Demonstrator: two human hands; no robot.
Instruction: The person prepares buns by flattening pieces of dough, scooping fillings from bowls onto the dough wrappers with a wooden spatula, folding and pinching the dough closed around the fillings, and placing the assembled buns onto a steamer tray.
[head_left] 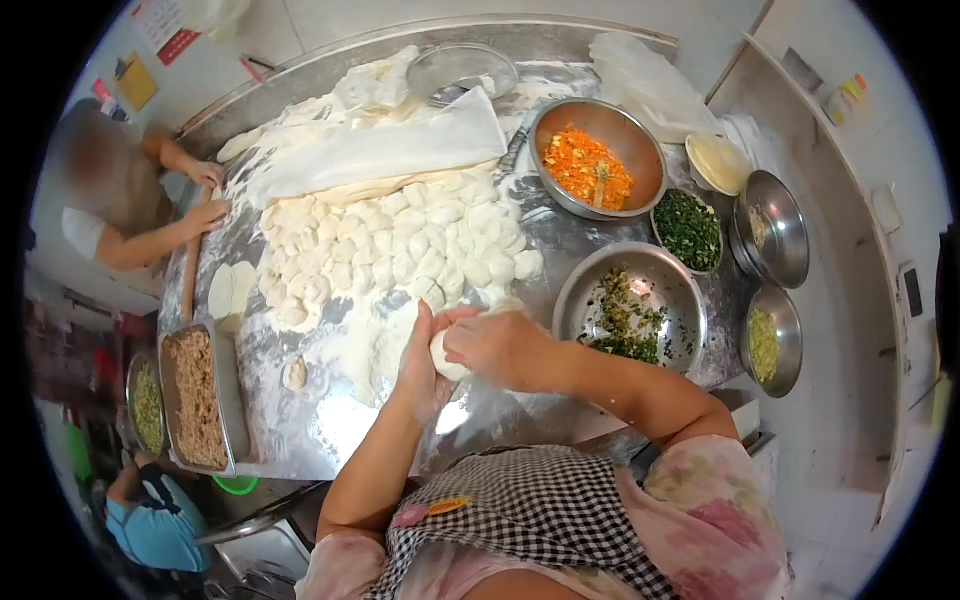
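Observation:
My left hand [420,365] is wrapped round a white piece of dough [447,362], holding it above the near part of the floured table. My right hand [505,348] is on the same dough from the other side, fingers bent in against it and slightly blurred. Any filling inside the dough is hidden. Just beyond my hands lie many small floured dough pieces [400,235] in a wide patch. To the right of my right hand is a steel bowl [690,318] with chopped green filling [625,310]. A single shaped dumpling [294,374] sits on the table to the left.
A co-worker's hands [208,195] hold a rolling pin [190,270] at the left edge. Nearby are flat wrappers [235,288] and a tray [238,400] of minced filling. A bowl of orange filling [590,170], chopped greens [687,230] and other bowls [785,365] stand right. White cloth [390,155] covers dough behind.

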